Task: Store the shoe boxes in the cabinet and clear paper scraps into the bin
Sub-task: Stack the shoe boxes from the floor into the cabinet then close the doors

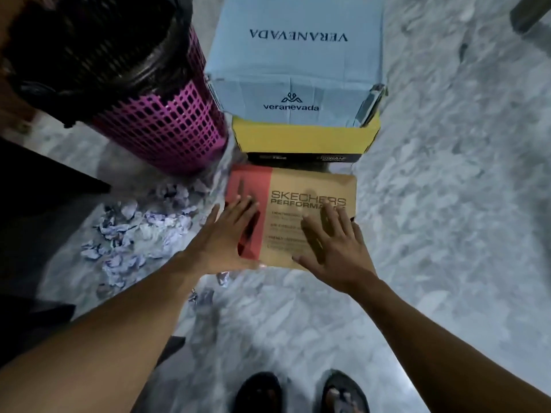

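A tan and red Skechers shoe box [310, 186] lies flat on the marble floor in front of me. My left hand [229, 236] is spread over its red left side, fingers straight. My right hand [334, 245] is spread over its right half, fingers straight. Behind it a light blue Veranevada box [295, 55] sits on a yellow and black box [301, 141]. A pink mesh bin [155, 114] with a black liner stands to the left. Crumpled paper scraps [134, 234] lie on the floor below the bin.
Dark furniture [35, 210] fills the left edge. My two feet in black sandals [301, 391] stand at the bottom. Marble floor [447, 204] stretches to the right. A dark furniture leg [527, 13] shows at the top right corner.
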